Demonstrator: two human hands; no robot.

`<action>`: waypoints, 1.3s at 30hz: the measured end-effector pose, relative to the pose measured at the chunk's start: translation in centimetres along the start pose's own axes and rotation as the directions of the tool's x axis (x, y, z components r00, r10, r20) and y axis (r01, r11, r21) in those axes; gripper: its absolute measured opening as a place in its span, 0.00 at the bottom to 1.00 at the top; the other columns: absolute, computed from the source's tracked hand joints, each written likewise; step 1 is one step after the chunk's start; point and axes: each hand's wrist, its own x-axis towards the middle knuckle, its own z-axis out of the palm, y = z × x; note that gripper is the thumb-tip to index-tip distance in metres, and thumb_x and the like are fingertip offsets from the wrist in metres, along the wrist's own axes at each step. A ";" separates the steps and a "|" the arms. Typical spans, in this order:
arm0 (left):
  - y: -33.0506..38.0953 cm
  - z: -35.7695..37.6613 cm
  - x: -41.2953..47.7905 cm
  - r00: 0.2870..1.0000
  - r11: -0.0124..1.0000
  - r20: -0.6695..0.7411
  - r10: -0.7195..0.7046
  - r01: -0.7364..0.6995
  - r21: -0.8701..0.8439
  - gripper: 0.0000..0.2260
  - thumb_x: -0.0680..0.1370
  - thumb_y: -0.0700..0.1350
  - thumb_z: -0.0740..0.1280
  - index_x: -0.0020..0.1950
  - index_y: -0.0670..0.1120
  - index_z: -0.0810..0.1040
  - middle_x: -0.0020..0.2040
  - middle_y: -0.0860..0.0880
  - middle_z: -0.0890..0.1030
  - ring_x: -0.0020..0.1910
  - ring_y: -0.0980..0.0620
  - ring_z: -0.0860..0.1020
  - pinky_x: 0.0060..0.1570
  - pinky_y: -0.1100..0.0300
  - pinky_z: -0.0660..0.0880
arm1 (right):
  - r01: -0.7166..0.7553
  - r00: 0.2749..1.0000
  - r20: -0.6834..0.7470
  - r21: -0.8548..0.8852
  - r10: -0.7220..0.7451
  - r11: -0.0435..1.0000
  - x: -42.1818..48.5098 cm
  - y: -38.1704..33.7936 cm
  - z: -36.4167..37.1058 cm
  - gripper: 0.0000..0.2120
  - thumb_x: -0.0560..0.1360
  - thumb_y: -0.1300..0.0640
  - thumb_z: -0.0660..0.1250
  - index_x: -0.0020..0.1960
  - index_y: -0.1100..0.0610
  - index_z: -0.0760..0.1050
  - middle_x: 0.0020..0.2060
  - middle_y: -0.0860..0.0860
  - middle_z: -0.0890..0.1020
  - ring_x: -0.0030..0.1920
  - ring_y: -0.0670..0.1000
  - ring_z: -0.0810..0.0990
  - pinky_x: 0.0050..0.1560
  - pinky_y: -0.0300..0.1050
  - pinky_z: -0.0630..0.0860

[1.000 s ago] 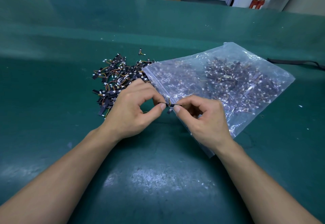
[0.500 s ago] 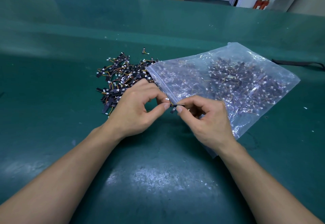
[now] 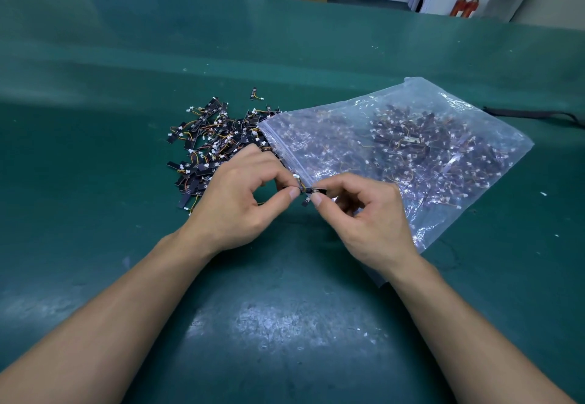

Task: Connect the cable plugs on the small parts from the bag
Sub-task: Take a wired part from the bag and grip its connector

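Right hand (image 3: 367, 223) seemingly edged toward left hand (image 3: 234, 204).

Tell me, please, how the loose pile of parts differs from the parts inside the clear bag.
The loose pile lies bare on the green mat; the bagged parts sit enclosed in the clear bag. The loose pile lies left of the bag's mouth; the bagged parts spread rightward. The pile shows crisply; the bagged parts look hazy through plastic. Both are black strips with wires and white plugs.
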 end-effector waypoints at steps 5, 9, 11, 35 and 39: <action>0.1 0.0 0.0 1.000 1.000 0.005 0.008 -0.008 -0.006 0.04 0.75 0.41 0.73 0.41 0.47 0.82 0.40 0.55 0.80 0.41 0.52 0.73 0.44 0.62 0.67 | 0.029 1.000 -0.005 -0.035 -0.029 0.999 0.1 -0.1 -0.2 0.05 0.72 0.59 0.74 0.40 0.50 0.84 0.29 0.37 0.78 0.28 0.42 0.73 0.33 0.30 0.67; 0.1 0.0 0.0 1.000 0.999 0.027 0.000 0.001 -0.035 0.02 0.76 0.44 0.72 0.43 0.47 0.82 0.42 0.57 0.80 0.42 0.52 0.73 0.45 0.63 0.67 | 0.047 0.999 -0.018 -0.054 -0.048 0.997 0.2 -0.1 -0.3 0.04 0.72 0.60 0.74 0.40 0.53 0.84 0.29 0.36 0.77 0.27 0.42 0.73 0.32 0.29 0.66; 0.1 0.1 0.0 1.000 0.999 0.024 -0.009 0.010 -0.032 0.02 0.76 0.43 0.72 0.43 0.47 0.82 0.41 0.55 0.81 0.42 0.49 0.73 0.44 0.62 0.67 | 0.042 0.999 -0.023 -0.043 -0.043 0.998 0.1 -0.1 -0.3 0.04 0.72 0.60 0.74 0.40 0.52 0.84 0.30 0.37 0.78 0.27 0.42 0.73 0.32 0.29 0.66; 0.0 0.1 0.1 1.000 1.000 0.019 0.006 -0.006 -0.022 0.02 0.75 0.41 0.73 0.43 0.46 0.82 0.41 0.55 0.80 0.42 0.53 0.73 0.46 0.65 0.66 | 0.038 0.999 -0.018 -0.025 -0.038 0.999 0.2 0.1 -0.3 0.04 0.74 0.61 0.74 0.41 0.54 0.84 0.32 0.41 0.82 0.28 0.47 0.76 0.32 0.40 0.72; 0.1 -0.1 0.0 1.000 0.999 0.018 -0.014 0.015 -0.050 0.01 0.75 0.42 0.73 0.44 0.48 0.82 0.42 0.55 0.81 0.43 0.49 0.74 0.45 0.63 0.67 | 0.038 0.999 -0.023 -0.029 -0.039 0.999 0.1 0.0 -0.2 0.04 0.74 0.61 0.73 0.41 0.55 0.84 0.32 0.42 0.82 0.28 0.48 0.76 0.31 0.42 0.73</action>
